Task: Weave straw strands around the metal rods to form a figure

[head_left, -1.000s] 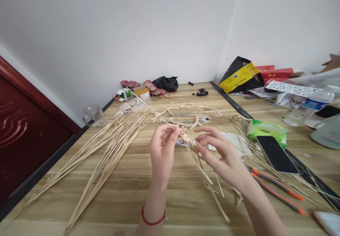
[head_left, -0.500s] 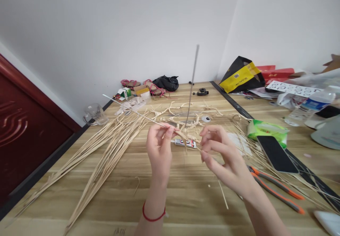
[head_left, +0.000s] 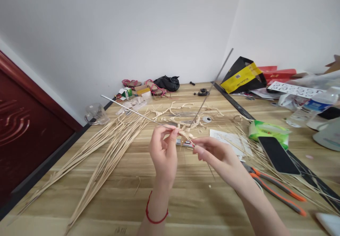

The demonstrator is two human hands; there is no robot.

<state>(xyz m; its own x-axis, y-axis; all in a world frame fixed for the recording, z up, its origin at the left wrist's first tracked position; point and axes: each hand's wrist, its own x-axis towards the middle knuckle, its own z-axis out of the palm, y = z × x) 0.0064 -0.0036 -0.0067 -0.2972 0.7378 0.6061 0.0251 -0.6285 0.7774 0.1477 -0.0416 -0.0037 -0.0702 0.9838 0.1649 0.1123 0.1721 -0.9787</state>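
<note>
My left hand (head_left: 164, 151), with a red cord at the wrist, pinches a small pale woven piece (head_left: 186, 134) at its left side. Two thin metal wires run out from this piece: one wire (head_left: 132, 110) slants to the upper left past my fingers, the other wire (head_left: 214, 82) rises to the upper right. At the piece's right end, my right hand (head_left: 216, 154) has thumb and forefinger closed on a thin pale strip (head_left: 211, 169), whose tail hangs below the fingers. Behind the piece lies a glue tube (head_left: 188, 142), partly covered.
Long pale strips (head_left: 106, 158) lie in bundles at left, with a glass mug (head_left: 96, 114) behind. Twisted twig-like pieces (head_left: 170, 110) sit further back. To the right are orange-handled pliers (head_left: 276, 186), a phone (head_left: 278, 155), a green packet (head_left: 268, 132) and a bottle (head_left: 313, 106).
My right hand has moved left and its spread fingers have closed on the strip. The upright wire has swung over to the right. My left hand keeps its pinch.
</note>
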